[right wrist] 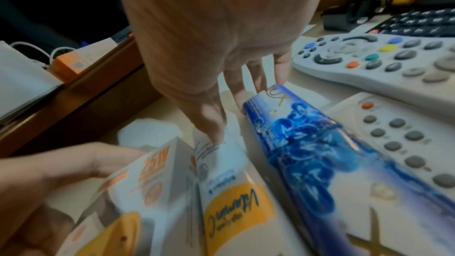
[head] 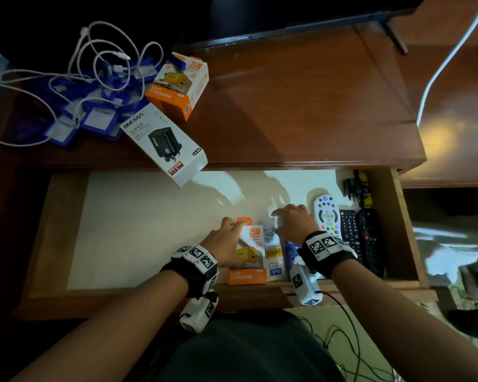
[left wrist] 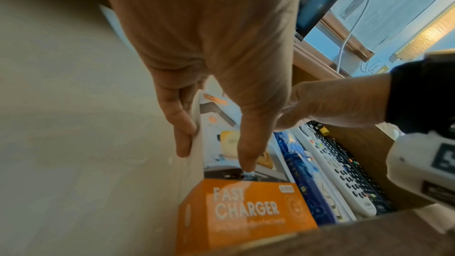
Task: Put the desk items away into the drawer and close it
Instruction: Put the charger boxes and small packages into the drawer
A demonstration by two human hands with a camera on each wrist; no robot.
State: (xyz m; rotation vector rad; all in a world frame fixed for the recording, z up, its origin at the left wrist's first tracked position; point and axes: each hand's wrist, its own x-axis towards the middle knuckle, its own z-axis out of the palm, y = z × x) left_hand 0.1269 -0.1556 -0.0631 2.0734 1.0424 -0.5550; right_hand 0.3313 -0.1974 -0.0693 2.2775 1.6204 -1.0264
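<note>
The drawer (head: 398, 232) is pulled open, its floor lined in white. An orange and white fast charger box (head: 250, 260) (left wrist: 246, 207) lies near its front edge. My left hand (head: 226, 238) (left wrist: 209, 65) grips that box, fingers down its left side and one finger on its face. Right of it lie a white sachet (head: 272, 252) (right wrist: 234, 192) and a blue pack (head: 292, 250) (right wrist: 302, 143). My right hand (head: 295, 221) (right wrist: 221, 46) hovers over them with straight fingers, tips touching both packs. A second fast charger box (head: 177, 86) and a white Onesam charger box (head: 163, 142) lie on the desk.
A white remote (head: 327, 213) and two black remotes (head: 349, 232) fill the drawer's right end, with a black plug behind them. Blue tags (head: 94, 106) and white cables (head: 108, 59) lie piled at the desk's left. A monitor (head: 287, 17) stands at the back.
</note>
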